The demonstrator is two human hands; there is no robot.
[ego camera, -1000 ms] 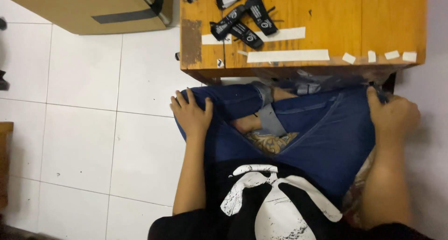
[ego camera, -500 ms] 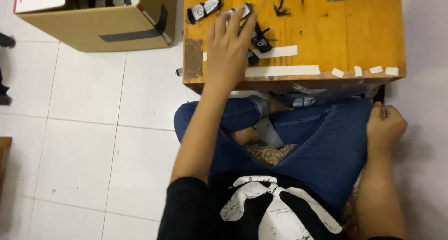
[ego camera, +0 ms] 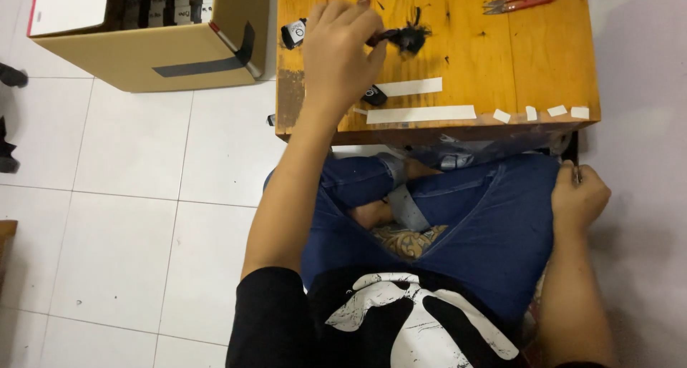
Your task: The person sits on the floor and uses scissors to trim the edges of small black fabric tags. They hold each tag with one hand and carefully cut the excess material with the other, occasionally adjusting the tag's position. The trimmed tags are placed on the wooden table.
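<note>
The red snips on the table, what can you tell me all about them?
The snips are small, with red handles that look like plastic and short grey metal blades. They lie flat near the far edge of the wooden table, toward its right side, blades pointing left, and look shut or nearly so. Nothing touches them: the left hand is well off to their left, and the right hand is down by the knee.

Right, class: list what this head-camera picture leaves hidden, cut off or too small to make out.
- Left hand: its fingers cover most of the small black bundle, so its kind stays unclear.
- Cardboard box: top edge cuts it off; dark contents too small.
- Right hand: closed fist beside the wooden table; anything inside is hidden.
</note>
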